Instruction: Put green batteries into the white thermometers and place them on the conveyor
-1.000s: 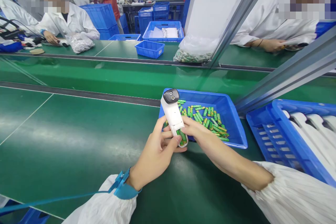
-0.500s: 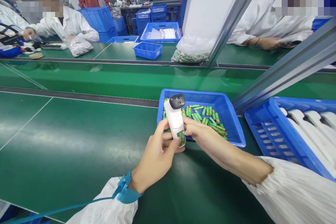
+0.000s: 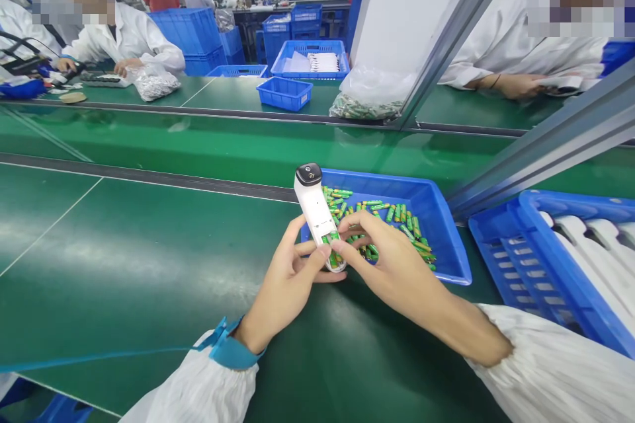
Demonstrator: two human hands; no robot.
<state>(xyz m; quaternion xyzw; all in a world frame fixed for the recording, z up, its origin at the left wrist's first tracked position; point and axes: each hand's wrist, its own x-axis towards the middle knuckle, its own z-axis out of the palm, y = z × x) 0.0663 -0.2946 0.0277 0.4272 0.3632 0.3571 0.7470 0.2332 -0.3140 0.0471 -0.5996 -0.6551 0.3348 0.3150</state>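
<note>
My left hand [image 3: 292, 271] is closed round the lower part of a white infrared thermometer [image 3: 315, 208] with a black sensor head, held tilted above the table. The open battery compartment faces me. Green AA-size batteries [image 3: 331, 254] lie in it. My right hand [image 3: 391, 254] is at the compartment, its thumb and curled fingertips pressed on a battery there; the fingers partly hide it. Behind the hands is a blue bin [image 3: 449, 238] with several loose green batteries [image 3: 407, 218] in it.
On the right stands a blue crate [image 3: 501, 264] of white thermometer housings [image 3: 590, 251]. A metal post [image 3: 471, 165] slants up behind the bin. Across the conveyor are a small blue tray [image 3: 285, 94], a bag of batteries [image 3: 370, 96] and co-workers in white coats. A blue wrist strap cord [image 3: 124, 355] trails left.
The thermometer has shifted left and tilted, so its compartment shows more. My right hand has turned from beside the thermometer to bring its thumb onto the batteries. My left hand keeps its hold.
</note>
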